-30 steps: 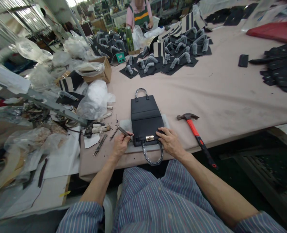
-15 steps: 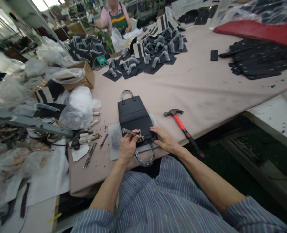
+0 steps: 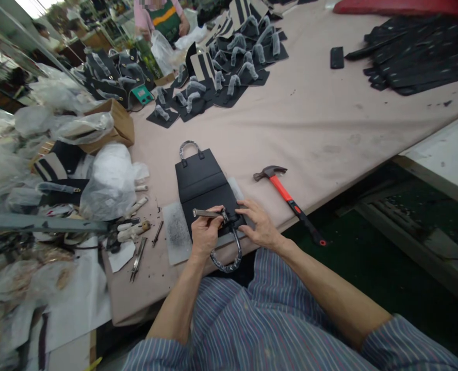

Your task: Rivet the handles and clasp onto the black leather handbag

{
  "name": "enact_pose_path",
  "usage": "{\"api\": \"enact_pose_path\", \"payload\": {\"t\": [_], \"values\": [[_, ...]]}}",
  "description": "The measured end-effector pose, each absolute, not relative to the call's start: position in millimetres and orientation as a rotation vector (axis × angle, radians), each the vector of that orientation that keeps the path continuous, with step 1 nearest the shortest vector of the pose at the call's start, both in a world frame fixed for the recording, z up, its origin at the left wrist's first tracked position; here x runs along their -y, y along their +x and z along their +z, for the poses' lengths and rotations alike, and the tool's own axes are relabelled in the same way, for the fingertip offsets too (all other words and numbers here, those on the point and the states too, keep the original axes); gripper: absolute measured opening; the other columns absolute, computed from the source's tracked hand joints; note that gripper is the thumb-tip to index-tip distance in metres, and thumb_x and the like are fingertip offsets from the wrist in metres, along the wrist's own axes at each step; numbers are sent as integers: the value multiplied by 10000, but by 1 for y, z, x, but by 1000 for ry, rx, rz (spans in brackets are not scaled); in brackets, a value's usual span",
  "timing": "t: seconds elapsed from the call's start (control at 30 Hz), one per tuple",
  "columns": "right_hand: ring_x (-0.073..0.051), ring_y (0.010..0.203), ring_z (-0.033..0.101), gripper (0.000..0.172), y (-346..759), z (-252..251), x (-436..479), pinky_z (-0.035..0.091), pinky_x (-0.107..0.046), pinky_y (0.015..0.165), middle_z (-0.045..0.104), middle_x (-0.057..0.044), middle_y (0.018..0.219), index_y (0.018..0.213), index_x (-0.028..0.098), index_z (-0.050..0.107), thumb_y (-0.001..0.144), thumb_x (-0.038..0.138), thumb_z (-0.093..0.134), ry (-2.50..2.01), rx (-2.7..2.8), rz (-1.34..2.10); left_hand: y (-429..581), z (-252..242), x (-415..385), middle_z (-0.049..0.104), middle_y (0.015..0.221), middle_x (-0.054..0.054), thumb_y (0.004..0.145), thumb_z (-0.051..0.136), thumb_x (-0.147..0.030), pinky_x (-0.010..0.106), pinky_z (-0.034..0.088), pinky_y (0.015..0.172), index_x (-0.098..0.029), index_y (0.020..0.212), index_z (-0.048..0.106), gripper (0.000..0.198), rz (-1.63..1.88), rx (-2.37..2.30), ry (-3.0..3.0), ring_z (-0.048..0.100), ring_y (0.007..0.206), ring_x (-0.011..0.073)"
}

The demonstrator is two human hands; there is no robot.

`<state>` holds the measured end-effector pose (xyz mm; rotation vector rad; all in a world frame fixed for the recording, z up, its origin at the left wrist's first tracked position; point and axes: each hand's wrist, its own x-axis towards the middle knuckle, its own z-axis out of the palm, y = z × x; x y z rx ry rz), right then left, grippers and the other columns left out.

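Observation:
A black leather bag panel (image 3: 203, 178) lies opened out near the table's front edge, a plastic-wrapped handle at each end. My left hand (image 3: 205, 236) is closed round a silver metal punch tool (image 3: 206, 213), its head down by the base of the near handle (image 3: 229, 268). Fingers apart, my right hand (image 3: 263, 225) rests at the panel's right edge beside that handle. Beneath the panel a pale, speckled board (image 3: 176, 226) sticks out. To the right of my right hand lies a claw hammer (image 3: 281, 190) with a red and black grip.
Slim metal tools (image 3: 138, 259) lie to the left. Beyond them are plastic-wrapped bundles (image 3: 109, 180) and a cardboard box (image 3: 118, 123). Black panels with wrapped handles (image 3: 229, 82) cover the far side, near another person (image 3: 163, 20). Black pieces (image 3: 418, 56) are stacked at right.
The view has shifted, so the table items sit a little further left and the far ones higher. My left hand still holds the punch at the handle base; my right hand's fingers look slightly more spread.

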<state>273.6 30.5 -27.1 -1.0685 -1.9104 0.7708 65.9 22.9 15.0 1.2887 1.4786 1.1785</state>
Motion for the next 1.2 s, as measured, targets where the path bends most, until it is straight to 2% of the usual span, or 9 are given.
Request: {"api": "enact_pose_path", "payload": {"t": [0.13,0.27,0.43,0.77,1.0,1.2], "values": [[-301,1422,430,358,274,-22,-30,340,-609,1187,526,-132,1476,1220,218,620,863,214,650,-1082,1895,828,66,14,-23,773,1120,64,857,696,-301,382,606,967,-203,1015,744,192,1208,-1448,1304,732,1005,191],[-308,1413,438,374,272,-20,-30,359,-614,1167,543,-135,1449,1222,220,588,851,187,629,-1115,1867,838,67,18,-24,781,1085,65,851,709,-287,408,588,1013,-200,992,751,170,1213,-1400,1333,731,1033,202],[-317,1388,457,383,272,-20,-29,367,-613,1157,550,-143,1432,1200,219,557,827,182,636,-1110,1855,824,66,17,-22,777,1088,67,857,716,-294,430,571,1042,-200,966,749,148,1248,-1359,1270,725,1071,219],[-320,1417,422,278,273,-16,-27,337,-610,1174,528,-144,1451,1082,222,540,827,148,624,-1132,1879,837,63,15,-22,764,1119,65,877,711,-315,441,560,1067,-204,992,747,164,1213,-1366,1194,726,1063,220],[-313,1384,454,450,268,-7,-19,388,-574,1151,524,-159,1435,1279,221,506,845,144,597,-1265,1852,833,62,16,-23,769,1117,63,875,712,-308,454,564,1065,-206,968,739,141,1204,-1354,1148,727,1071,227],[-331,1357,480,434,268,-10,-18,402,-581,1119,535,-153,1425,1282,231,495,861,194,594,-1269,1879,807,62,17,-26,784,1102,74,866,718,-328,435,578,1049,-203,969,752,166,1148,-1345,1207,735,1052,227]]}}
